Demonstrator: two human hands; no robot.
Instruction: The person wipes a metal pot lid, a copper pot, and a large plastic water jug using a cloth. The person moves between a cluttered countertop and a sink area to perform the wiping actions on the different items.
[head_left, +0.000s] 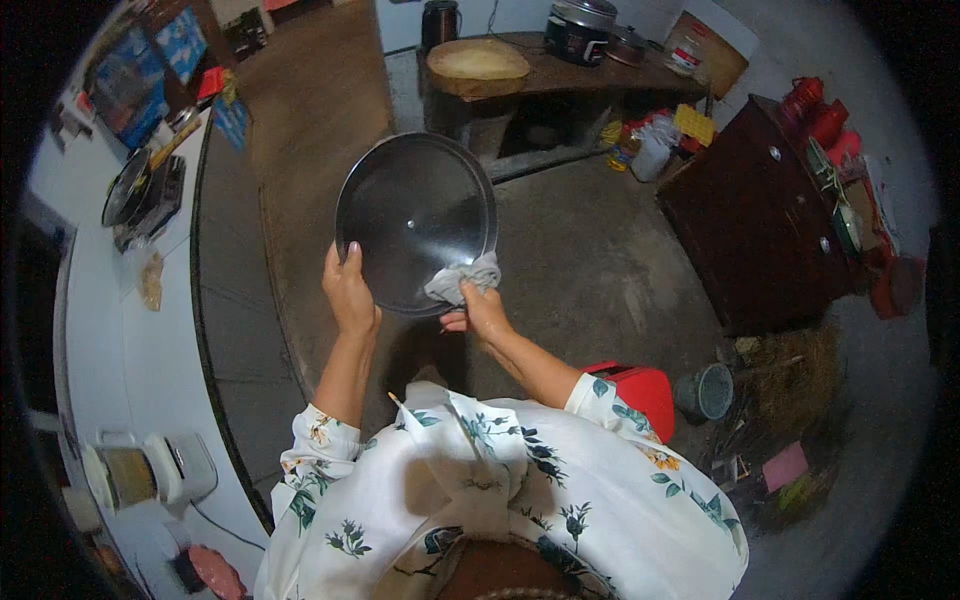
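Observation:
A large round pot lid (412, 202), dark and shiny with a raised rim and a small bright fixing at its centre, is held up in front of me. My left hand (352, 296) grips its left edge, thumb on the near face. At the lower right of the rim, my right hand (480, 307) pinches a crumpled pale cloth (461, 281) against the lid, with some fingers behind the edge. The cloth covers part of the rim there. Whatever is on the lid's far side is hidden.
A white counter (161, 337) runs along the left, bearing a wok (127, 187) and a blender-like appliance (135, 476). Ahead, a dark table holds a round wooden chopping board (478, 66) and a rice cooker (579, 34). To the right stand a dark cabinet (750, 217), red bin (645, 397) and bucket (703, 391).

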